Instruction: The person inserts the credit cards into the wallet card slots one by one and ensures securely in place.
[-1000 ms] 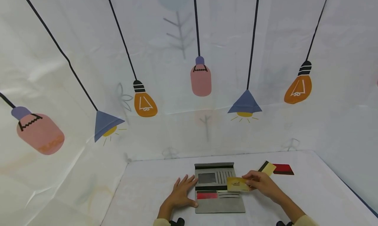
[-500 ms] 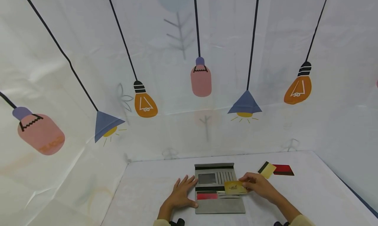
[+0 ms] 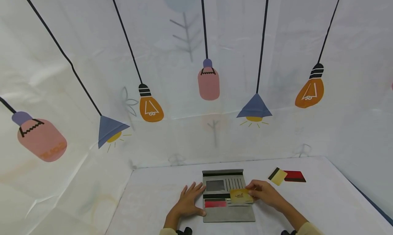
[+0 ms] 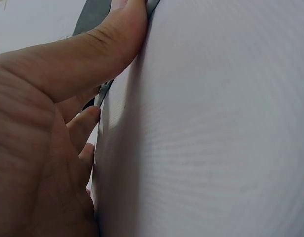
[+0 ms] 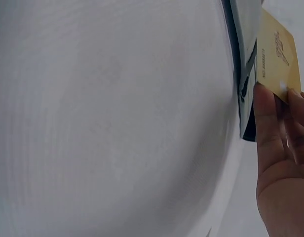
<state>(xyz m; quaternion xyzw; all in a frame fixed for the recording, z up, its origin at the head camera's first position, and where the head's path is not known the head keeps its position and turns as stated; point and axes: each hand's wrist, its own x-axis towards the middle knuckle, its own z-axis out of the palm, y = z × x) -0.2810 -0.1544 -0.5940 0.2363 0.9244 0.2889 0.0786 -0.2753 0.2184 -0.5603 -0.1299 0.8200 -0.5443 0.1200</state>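
A grey wallet [image 3: 228, 214] lies unfolded on the white table, with card slots and a dark window in its upper half. In its lower half a red card [image 3: 215, 203] sits in the left slot. My right hand [image 3: 265, 193] pinches a gold card [image 3: 241, 195] by its right end, over the right-hand slots; the right wrist view shows the gold card [image 5: 278, 57] between thumb and fingers. My left hand [image 3: 188, 201] is spread at the wallet's left edge, fingertips and thumb touching it. In the left wrist view the thumb of the left hand [image 4: 68, 94] reaches the wallet's edge.
Beyond the right hand, a yellow card [image 3: 278, 177] with a black stripe overlaps a red card with a dark stripe [image 3: 295, 176] on the table [image 3: 153, 184]. A white sheet wall [image 3: 184, 139] printed with hanging lamps rises behind the table.
My right hand has brought the gold card left and slightly down, further over the wallet's lower right slots. The left hand and the wallet have stayed in place.
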